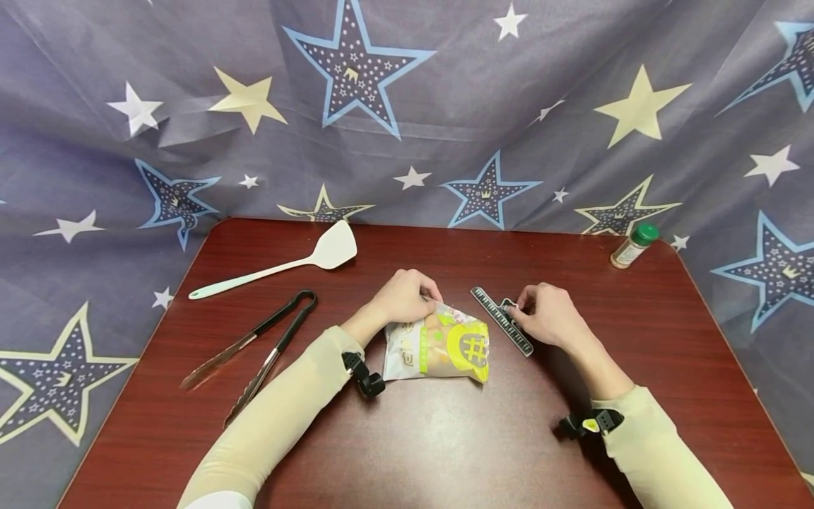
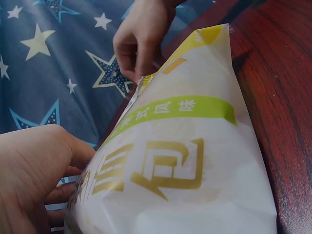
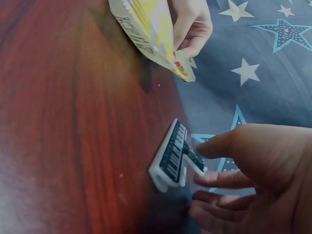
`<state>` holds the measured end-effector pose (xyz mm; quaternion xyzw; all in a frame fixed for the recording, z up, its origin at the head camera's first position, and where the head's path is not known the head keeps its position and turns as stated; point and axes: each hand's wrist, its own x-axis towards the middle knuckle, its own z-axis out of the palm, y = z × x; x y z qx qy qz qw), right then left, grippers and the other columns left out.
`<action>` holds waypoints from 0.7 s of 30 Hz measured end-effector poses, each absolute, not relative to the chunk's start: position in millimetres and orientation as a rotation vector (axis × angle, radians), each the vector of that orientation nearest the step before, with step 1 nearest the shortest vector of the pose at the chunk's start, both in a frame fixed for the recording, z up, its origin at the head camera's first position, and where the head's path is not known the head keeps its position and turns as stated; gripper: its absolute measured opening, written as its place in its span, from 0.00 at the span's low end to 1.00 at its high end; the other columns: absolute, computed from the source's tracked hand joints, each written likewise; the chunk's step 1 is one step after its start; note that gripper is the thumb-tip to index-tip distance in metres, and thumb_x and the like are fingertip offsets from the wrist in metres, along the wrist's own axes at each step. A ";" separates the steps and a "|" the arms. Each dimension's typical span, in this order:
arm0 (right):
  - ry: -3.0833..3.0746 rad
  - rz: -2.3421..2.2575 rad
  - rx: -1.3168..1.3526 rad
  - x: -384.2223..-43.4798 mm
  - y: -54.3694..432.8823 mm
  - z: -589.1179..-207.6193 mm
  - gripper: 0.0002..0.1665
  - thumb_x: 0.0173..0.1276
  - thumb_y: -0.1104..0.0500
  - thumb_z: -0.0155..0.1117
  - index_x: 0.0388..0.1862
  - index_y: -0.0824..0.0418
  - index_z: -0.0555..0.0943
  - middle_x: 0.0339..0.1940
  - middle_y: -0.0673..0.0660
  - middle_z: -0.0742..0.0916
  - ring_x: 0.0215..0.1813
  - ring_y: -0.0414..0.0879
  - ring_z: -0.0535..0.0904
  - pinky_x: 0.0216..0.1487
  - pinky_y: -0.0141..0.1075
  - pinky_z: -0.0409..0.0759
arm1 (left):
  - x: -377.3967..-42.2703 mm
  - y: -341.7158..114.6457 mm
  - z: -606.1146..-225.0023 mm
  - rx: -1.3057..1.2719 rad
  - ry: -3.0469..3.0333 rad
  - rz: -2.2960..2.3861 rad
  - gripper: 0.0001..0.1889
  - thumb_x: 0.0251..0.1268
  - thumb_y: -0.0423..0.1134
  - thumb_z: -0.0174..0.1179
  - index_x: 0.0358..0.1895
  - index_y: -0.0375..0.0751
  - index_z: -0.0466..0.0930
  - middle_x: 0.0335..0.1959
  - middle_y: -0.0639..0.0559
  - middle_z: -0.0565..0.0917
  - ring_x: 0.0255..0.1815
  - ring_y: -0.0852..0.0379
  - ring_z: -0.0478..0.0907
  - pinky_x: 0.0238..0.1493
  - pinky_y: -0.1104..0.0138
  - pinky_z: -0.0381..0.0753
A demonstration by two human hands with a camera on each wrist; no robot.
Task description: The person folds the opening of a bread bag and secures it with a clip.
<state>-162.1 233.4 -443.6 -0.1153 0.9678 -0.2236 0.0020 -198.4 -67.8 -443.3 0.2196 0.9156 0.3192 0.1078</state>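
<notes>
My left hand (image 1: 405,295) grips the upper edge of a white and yellow plastic bread bag (image 1: 439,351). In the left wrist view the bag's printed face (image 2: 170,146) stands up, the fingers partly hidden behind it. To the right of the bag lies a long clip (image 1: 499,319) with a piano-key pattern. My right hand (image 1: 552,316) pinches the clip's handle between thumb and fingers. From the right wrist, the clip (image 3: 170,153) appears on its long edge, apart from the bag (image 3: 146,29).
A white spatula (image 1: 333,247) lies at the back left. Black-handled metal tongs (image 1: 273,346) lie spread beside my left forearm. A green-capped seasoning bottle (image 1: 634,246) stands at the back right. A star-patterned cloth (image 1: 407,141) hangs behind the dark red table (image 1: 458,452).
</notes>
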 end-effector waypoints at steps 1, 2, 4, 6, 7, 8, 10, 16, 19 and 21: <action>3.014 -0.707 -0.371 -161.7 233.0 -443.9 0.14 0.68 0.53 0.73 0.26 0.57 0.81 0.26 0.54 0.84 0.31 0.48 0.78 0.38 0.43 0.75 | -198.4 -67.8 -443.3 0.646 2.695 0.939 0.07 0.63 0.36 0.68 0.34 0.54 0.94 0.33 0.62 0.93 0.40 0.58 0.83 0.52 0.61 0.79; 2.994 -0.717 -0.375 -161.3 232.7 -444.0 0.15 0.68 0.53 0.73 0.26 0.57 0.79 0.26 0.54 0.83 0.31 0.47 0.76 0.38 0.41 0.73 | -198.5 -67.7 -443.4 0.647 2.695 0.941 0.07 0.63 0.36 0.68 0.33 0.54 0.94 0.32 0.62 0.93 0.40 0.58 0.83 0.52 0.61 0.79; 2.954 -0.754 -0.369 -161.2 232.6 -443.5 0.15 0.69 0.55 0.73 0.26 0.56 0.77 0.25 0.52 0.81 0.30 0.46 0.74 0.37 0.39 0.70 | -198.4 -67.8 -443.6 0.644 2.693 0.947 0.07 0.63 0.36 0.68 0.34 0.54 0.94 0.33 0.61 0.93 0.40 0.58 0.84 0.51 0.62 0.80; 2.924 -0.801 -0.351 -161.0 232.5 -441.5 0.15 0.69 0.56 0.73 0.27 0.56 0.76 0.24 0.51 0.81 0.30 0.46 0.73 0.36 0.39 0.69 | -198.3 -67.8 -443.9 0.637 2.694 0.946 0.07 0.63 0.36 0.68 0.34 0.54 0.94 0.32 0.62 0.93 0.40 0.58 0.84 0.49 0.63 0.80; 2.911 -0.828 -0.342 -161.3 232.8 -440.6 0.15 0.70 0.56 0.72 0.28 0.56 0.76 0.24 0.51 0.81 0.30 0.46 0.74 0.36 0.38 0.69 | -198.4 -67.8 -444.6 0.635 2.695 0.943 0.07 0.63 0.36 0.68 0.34 0.54 0.94 0.32 0.62 0.93 0.39 0.59 0.83 0.49 0.63 0.80; 2.906 -0.847 -0.332 -161.4 233.3 -439.5 0.14 0.70 0.57 0.72 0.30 0.56 0.75 0.25 0.51 0.83 0.30 0.45 0.75 0.36 0.38 0.69 | -198.5 -67.9 -445.2 0.632 2.696 0.942 0.07 0.63 0.37 0.69 0.34 0.54 0.94 0.32 0.62 0.93 0.39 0.59 0.83 0.48 0.64 0.80; 2.906 -0.885 -0.319 -161.2 234.3 -436.8 0.14 0.70 0.57 0.73 0.33 0.57 0.75 0.28 0.52 0.85 0.33 0.46 0.80 0.38 0.39 0.72 | -198.4 -67.8 -445.5 0.629 2.699 0.936 0.06 0.63 0.37 0.69 0.34 0.55 0.94 0.32 0.62 0.93 0.39 0.59 0.83 0.48 0.64 0.80; 2.847 -1.097 -0.259 -161.9 241.4 -432.3 0.19 0.66 0.55 0.78 0.48 0.63 0.81 0.39 0.58 0.90 0.38 0.41 0.86 0.44 0.35 0.81 | -198.2 -68.0 -445.9 0.624 2.700 0.938 0.06 0.64 0.37 0.69 0.34 0.55 0.94 0.32 0.63 0.92 0.39 0.59 0.83 0.48 0.63 0.80; 2.694 -1.316 -0.197 -162.8 246.6 -431.8 0.21 0.66 0.57 0.79 0.51 0.68 0.85 0.37 0.55 0.91 0.36 0.35 0.85 0.38 0.28 0.82 | -198.4 -68.2 -446.0 0.628 2.700 0.941 0.06 0.63 0.37 0.69 0.34 0.55 0.94 0.32 0.64 0.92 0.39 0.59 0.83 0.51 0.62 0.80; 2.560 -1.483 -0.147 -162.8 249.2 -432.1 0.20 0.67 0.59 0.78 0.51 0.72 0.85 0.35 0.50 0.91 0.33 0.33 0.85 0.34 0.28 0.83 | -198.2 -68.2 -445.8 0.627 2.700 0.944 0.07 0.63 0.37 0.69 0.34 0.55 0.94 0.32 0.64 0.92 0.39 0.59 0.83 0.52 0.61 0.80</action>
